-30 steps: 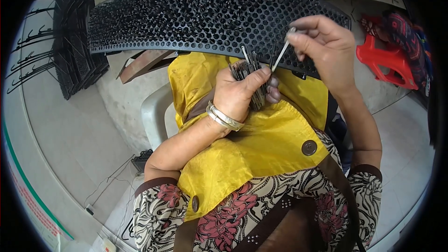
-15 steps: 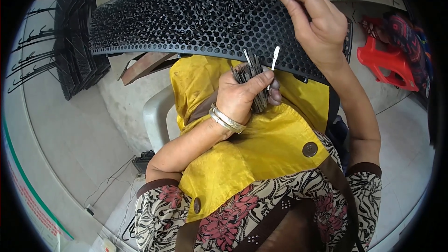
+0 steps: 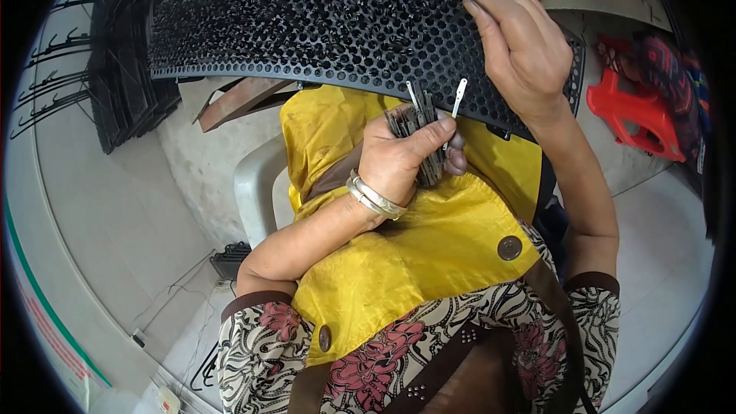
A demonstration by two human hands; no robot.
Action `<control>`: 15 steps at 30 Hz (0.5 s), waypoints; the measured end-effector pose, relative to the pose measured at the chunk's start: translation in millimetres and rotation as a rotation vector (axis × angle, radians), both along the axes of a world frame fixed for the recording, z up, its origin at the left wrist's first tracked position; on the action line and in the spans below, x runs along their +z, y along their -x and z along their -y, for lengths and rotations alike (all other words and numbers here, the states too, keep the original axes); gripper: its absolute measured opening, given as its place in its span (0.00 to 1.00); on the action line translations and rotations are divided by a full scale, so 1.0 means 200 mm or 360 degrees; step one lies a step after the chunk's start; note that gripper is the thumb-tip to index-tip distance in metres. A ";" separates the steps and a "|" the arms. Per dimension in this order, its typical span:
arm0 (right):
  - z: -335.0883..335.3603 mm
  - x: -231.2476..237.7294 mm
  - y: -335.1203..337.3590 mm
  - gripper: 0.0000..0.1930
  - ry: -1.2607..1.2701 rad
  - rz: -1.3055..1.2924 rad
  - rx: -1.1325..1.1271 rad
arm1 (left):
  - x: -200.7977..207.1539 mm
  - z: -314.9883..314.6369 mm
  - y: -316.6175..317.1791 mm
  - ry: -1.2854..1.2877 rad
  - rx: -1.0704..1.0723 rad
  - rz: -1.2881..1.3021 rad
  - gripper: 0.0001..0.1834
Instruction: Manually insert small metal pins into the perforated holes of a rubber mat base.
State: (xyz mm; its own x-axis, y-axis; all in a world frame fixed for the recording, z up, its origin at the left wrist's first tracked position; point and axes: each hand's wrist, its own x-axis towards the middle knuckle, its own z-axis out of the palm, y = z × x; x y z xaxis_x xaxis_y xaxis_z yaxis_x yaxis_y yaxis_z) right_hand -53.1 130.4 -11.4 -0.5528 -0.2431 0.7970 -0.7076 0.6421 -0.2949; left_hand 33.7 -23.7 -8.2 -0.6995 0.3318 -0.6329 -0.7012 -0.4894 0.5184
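1. Head view, centre. The left hand (image 3: 395, 152), just off the middle towards one o'clock, is closed firmly around a bundle of thin metal strips (image 3: 420, 126). The strips' upper ends fan out above the fist, towards twelve o'clock.

2. Same view, half past one from the middle. One pale strip (image 3: 460, 96), with a flattened, rounded head, projects beyond the left thumb, apart from the darker ends. The left wrist carries pale metal bangles (image 3: 376, 198).

3. Same view, between one and two o'clock. The right hand (image 3: 529, 50) lies over the perforated panel, fingers bent and thumb tip close to the index finger, a nearly closed posture (whether anything lies between the tips cannot be told, the fingers hiding it).

4. Same view, from ten o'clock to just past two. The black perforated panel (image 3: 445, 83) arches across; slender dark pieces (image 3: 284, 23) crowd its left and middle, whereas round holes show open towards its right end.

5. Same view, surroundings. A yellow apron (image 3: 368, 284) covers the lap at six o'clock; a pale chair (image 3: 257, 184) shows at nine; dark stacked panels (image 3: 126, 77) stand near ten; a red stool (image 3: 632, 119) appears between two and three.
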 end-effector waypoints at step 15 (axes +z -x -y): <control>0.02 -0.10 -0.04 0.07 -0.0357 0.0348 -0.0095 | 0.00 0.00 0.00 0.0034 -0.0018 -0.0097 0.04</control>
